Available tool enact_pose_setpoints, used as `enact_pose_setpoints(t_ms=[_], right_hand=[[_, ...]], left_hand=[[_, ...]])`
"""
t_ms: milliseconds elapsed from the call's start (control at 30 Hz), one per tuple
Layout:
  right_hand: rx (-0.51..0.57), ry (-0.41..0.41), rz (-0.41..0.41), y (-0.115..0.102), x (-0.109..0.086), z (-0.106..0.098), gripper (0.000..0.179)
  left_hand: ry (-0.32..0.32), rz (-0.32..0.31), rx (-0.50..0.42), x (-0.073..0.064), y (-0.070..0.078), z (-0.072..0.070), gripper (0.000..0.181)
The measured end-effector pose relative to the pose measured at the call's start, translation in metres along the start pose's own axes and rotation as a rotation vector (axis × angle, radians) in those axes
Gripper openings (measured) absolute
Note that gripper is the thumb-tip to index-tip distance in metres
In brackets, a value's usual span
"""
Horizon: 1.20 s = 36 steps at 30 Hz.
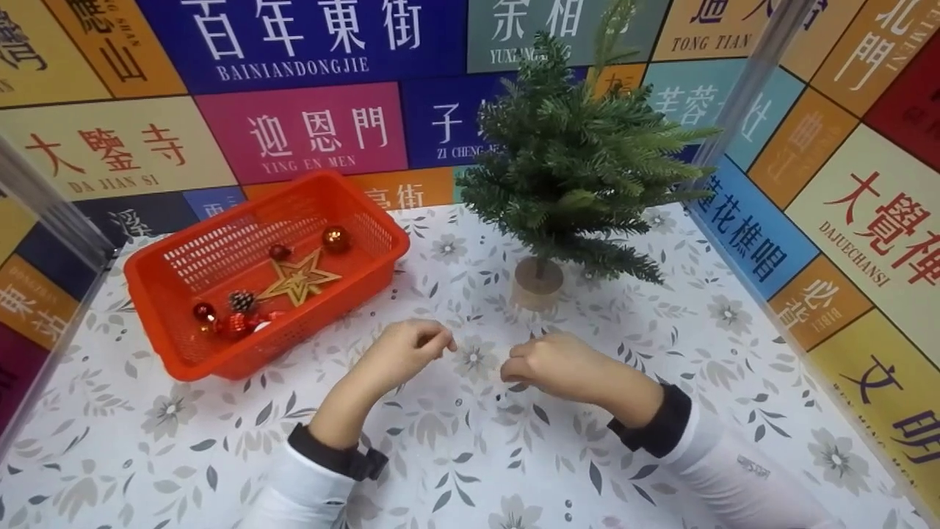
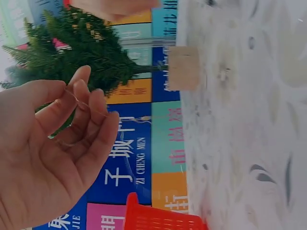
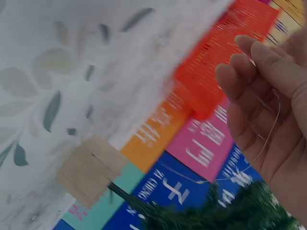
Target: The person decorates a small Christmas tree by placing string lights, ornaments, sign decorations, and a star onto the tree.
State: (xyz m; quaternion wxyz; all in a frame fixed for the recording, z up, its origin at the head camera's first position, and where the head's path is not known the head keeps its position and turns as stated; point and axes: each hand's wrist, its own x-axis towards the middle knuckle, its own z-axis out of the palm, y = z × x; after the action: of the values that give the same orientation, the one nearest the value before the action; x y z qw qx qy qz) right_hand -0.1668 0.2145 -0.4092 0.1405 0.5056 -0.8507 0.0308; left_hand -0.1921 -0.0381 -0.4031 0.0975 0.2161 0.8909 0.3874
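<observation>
My left hand (image 1: pixel 404 353) is over the table in front of the tree, its thumb and fingers pinching a thin fairy-light wire (image 2: pixel 145 119) with a small bulb-like bead. Facing it, my right hand (image 1: pixel 562 365) pinches the same kind of fine wire, and a loose strand (image 3: pixel 277 117) crosses its palm. The wire is too fine to make out in the head view. Just beyond both hands stands a small green artificial Christmas tree (image 1: pixel 573 162), upright on a round wooden base (image 1: pixel 534 288).
To the left is a red plastic basket (image 1: pixel 268 195) holding a gold star (image 1: pixel 299 278), shiny baubles (image 1: pixel 335 239), a pinecone (image 1: pixel 241 300) and small red ornaments. A floral cloth (image 1: pixel 440 470) covers the table. Colourful printed panels (image 1: pixel 294 132) wall in the back and sides.
</observation>
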Motion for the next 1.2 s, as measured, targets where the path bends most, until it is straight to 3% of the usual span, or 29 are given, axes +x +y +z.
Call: enact_pose_setpoints(t_ms=[133, 400, 567, 667, 733, 800, 900, 967, 1100, 1200], right_hand=[[0.092, 0.126, 0.018, -0.007, -0.011, -0.015, 0.002], [0.161, 0.340, 0.070, -0.020, -0.024, -0.026, 0.004], [0.182, 0.430, 0.121, -0.025, -0.031, -0.029, 0.009], [0.193, 0.475, 0.160, -0.027, -0.032, -0.031, 0.007], [0.190, 0.493, 0.196, -0.029, -0.032, -0.032, 0.007], [0.189, 0.506, 0.228, -0.031, -0.031, -0.033, 0.006], [0.189, 0.513, 0.278, -0.033, -0.031, -0.034, 0.010], [0.196, 0.517, 0.308, -0.034, -0.031, -0.035, 0.012], [0.194, 0.511, 0.350, -0.034, -0.032, -0.036, 0.009], [0.187, 0.492, 0.386, -0.033, -0.035, -0.036, 0.011]], left_hand=[[0.022, 0.004, 0.106, 0.006, -0.005, 0.012, 0.018], [0.020, 0.017, 0.156, 0.010, -0.008, 0.025, 0.017], [0.120, 0.042, 0.166, 0.003, 0.003, 0.026, 0.017], [0.163, 0.099, 0.106, -0.005, 0.017, 0.026, 0.021], [0.140, 0.166, 0.053, -0.011, 0.028, 0.028, 0.026], [0.077, 0.240, 0.020, -0.016, 0.037, 0.032, 0.032], [-0.008, 0.340, 0.035, -0.021, 0.047, 0.040, 0.041], [-0.034, 0.385, 0.050, -0.021, 0.050, 0.044, 0.038], [-0.030, 0.433, 0.014, -0.019, 0.049, 0.049, 0.018], [-0.009, 0.415, -0.020, -0.016, 0.046, 0.047, 0.013]])
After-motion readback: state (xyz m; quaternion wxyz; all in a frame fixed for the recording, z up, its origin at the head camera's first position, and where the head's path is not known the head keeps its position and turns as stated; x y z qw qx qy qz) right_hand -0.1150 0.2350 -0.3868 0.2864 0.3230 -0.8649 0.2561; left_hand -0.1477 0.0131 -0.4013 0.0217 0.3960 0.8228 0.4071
